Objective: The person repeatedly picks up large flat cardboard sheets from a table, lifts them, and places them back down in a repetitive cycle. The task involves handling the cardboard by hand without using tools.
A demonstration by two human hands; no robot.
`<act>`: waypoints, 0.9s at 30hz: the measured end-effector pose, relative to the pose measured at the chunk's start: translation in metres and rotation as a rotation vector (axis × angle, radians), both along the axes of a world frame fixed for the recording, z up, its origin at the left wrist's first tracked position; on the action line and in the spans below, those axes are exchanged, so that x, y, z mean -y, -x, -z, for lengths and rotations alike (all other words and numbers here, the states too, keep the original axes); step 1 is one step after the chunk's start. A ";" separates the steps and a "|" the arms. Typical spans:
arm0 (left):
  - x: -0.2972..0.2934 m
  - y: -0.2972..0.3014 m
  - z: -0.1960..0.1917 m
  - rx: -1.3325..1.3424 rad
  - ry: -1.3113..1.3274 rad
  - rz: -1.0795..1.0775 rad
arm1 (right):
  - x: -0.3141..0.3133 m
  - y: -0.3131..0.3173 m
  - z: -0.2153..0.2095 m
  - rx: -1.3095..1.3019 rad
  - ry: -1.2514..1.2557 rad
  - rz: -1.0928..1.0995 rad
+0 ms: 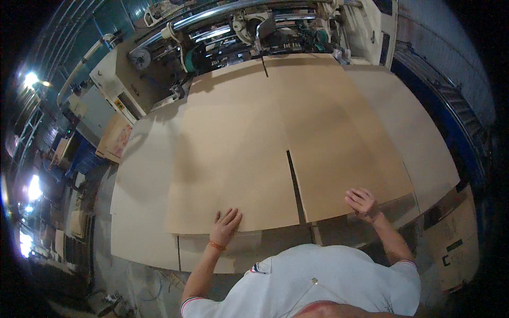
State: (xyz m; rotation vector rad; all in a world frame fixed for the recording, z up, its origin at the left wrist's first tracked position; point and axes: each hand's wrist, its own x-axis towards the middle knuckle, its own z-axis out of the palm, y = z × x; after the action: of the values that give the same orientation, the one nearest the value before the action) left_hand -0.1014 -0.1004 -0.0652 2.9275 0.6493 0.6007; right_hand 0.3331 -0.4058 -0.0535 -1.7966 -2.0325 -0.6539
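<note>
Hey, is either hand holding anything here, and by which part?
It can't be told: the left hand and right hand are at the near edge of the top cardboard sheet, but no clear grip shows.

The upper cardboard sheet [238,148] hides most of the paler cardboard [140,185] underneath. From here, the clutter [112,301] at lower left is too dim to name; the white shirt [339,270] is cut off below
</note>
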 end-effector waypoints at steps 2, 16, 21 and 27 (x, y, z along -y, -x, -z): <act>-0.004 -0.003 -0.029 0.040 -0.037 0.013 | -0.009 -0.004 -0.032 0.023 -0.072 -0.069; -0.129 -0.108 -0.034 0.051 -0.199 -0.011 | -0.133 -0.121 -0.096 0.166 -0.110 -0.035; -0.136 -0.118 -0.033 0.122 -0.058 -0.135 | -0.111 -0.083 0.001 0.054 0.021 0.186; -0.132 -0.114 -0.051 0.067 0.008 -0.062 | -0.092 -0.095 0.050 -0.052 -0.092 0.408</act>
State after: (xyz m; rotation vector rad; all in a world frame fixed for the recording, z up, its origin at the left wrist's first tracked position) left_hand 0.0125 0.0316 -0.0145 2.8753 0.7355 0.6977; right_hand 0.4280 -0.3136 -0.1034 -2.1660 -1.5834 -0.7873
